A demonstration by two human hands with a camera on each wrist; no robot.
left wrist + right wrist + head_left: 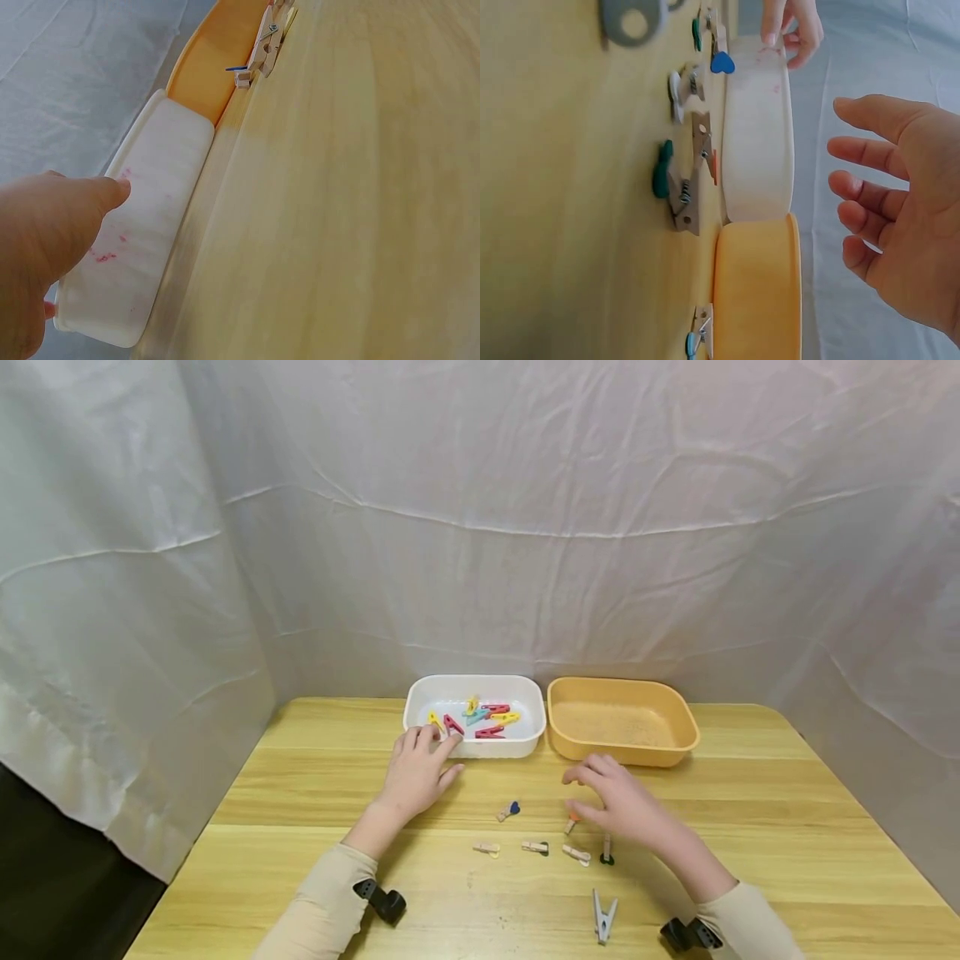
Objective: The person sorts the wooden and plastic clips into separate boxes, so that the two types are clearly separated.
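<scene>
table: white tray (420,689) touching left fingers (429,737).

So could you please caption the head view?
Left hand touches white tray; right hand hovers over small clips.

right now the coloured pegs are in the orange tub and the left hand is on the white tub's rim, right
Not quite. The head view shows the coloured pegs lying in the white tub; the orange tub holds no pegs. The left hand does rest on the white tub's rim.
</scene>
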